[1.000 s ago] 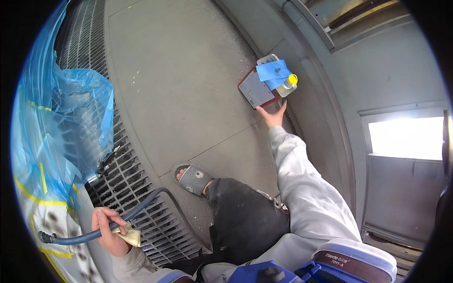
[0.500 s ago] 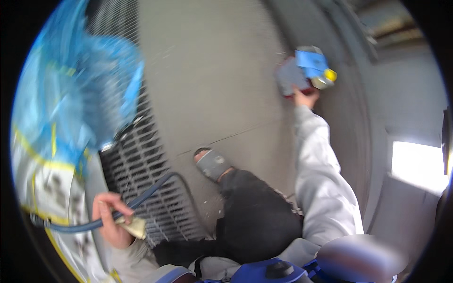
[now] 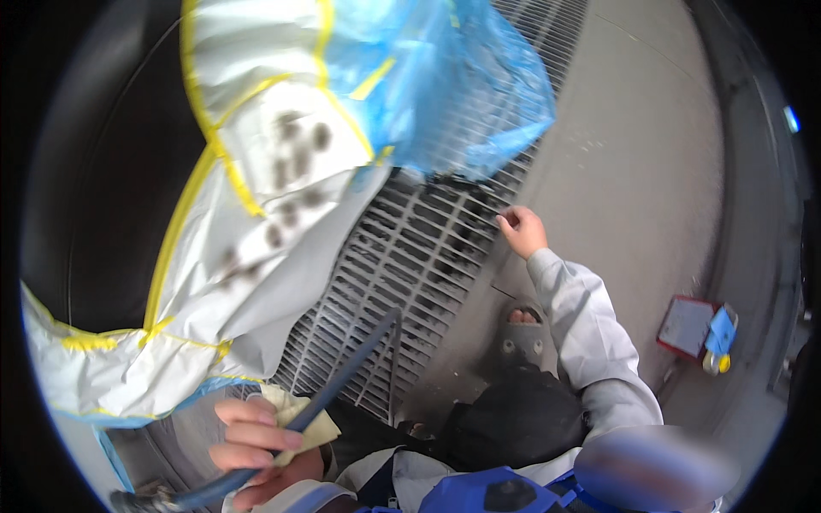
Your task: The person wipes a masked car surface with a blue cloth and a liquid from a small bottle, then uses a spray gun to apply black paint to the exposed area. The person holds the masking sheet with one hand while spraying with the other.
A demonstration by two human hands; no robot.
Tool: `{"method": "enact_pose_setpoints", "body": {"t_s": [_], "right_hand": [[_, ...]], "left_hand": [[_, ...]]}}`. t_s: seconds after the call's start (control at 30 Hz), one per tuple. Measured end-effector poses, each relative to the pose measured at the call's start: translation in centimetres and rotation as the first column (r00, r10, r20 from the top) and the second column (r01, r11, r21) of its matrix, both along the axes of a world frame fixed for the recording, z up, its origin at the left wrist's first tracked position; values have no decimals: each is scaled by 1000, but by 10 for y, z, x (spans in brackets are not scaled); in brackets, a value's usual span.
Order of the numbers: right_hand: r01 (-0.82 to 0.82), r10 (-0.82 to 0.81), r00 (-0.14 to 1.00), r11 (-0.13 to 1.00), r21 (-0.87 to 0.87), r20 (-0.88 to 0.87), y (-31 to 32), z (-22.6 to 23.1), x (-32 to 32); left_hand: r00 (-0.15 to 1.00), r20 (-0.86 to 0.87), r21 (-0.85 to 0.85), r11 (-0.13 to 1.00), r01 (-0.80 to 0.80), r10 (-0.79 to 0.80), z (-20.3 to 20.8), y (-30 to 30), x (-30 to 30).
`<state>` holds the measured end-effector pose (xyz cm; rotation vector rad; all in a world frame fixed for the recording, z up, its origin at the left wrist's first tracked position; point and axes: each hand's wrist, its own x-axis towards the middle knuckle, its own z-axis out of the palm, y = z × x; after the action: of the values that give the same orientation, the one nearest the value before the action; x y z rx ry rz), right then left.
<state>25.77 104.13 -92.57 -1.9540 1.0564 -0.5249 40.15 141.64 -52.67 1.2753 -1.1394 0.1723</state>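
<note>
My left hand (image 3: 261, 436) is closed around a dark blue hose (image 3: 346, 372) and a folded pale yellow cloth (image 3: 316, 432). The hose arches up from the hand and bends down onto the floor grate. My right hand (image 3: 523, 232) reaches out over the edge of the grate. Its fingers are loosely bent, thumb apart from the forefinger, and nothing shows between them. Left of it hangs blue plastic film (image 3: 479, 94), joined by yellow tape to white masking sheeting (image 3: 265, 51) with several dark sprayed spots.
The sheeting borders a glossy black panel (image 3: 111, 179). A metal floor grate (image 3: 402, 231) runs beside the grey floor (image 3: 633, 171). At the right, by the wall, lie a red-edged grey tray-like item (image 3: 686, 325), a blue cloth (image 3: 723, 332) and a yellow-topped container (image 3: 723, 363).
My right hand has let go of the red-edged item at the right and moved left toward the blue film. The view has turned left. My left hand still holds the hose and cloth.
</note>
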Motion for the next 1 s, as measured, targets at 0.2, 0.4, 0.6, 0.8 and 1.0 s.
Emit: {"method": "enact_pose_setpoints", "body": {"t_s": [0.2, 0.4, 0.6, 0.8, 1.0], "right_hand": [[-342, 317, 886, 940, -15, -339, -40, 9, 145], [-354, 361, 923, 932, 75, -135, -32, -16, 164], [-417, 416, 909, 908, -37, -21, 17, -13, 134], [-159, 103, 973, 948, 274, 206, 65, 35, 57], [-95, -143, 930, 795, 599, 337, 74, 191, 1]], "left_hand": [[978, -91, -56, 979, -195, 190, 11, 24, 2], [891, -379, -45, 956, -289, 251, 6, 32, -6], [910, -393, 39, 992, -124, 129, -5, 31, -2], [871, -490, -87, 996, -15, -30, -13, 20, -1], [865, -402, -235, 947, 220, -301, 16, -9, 6]]}}
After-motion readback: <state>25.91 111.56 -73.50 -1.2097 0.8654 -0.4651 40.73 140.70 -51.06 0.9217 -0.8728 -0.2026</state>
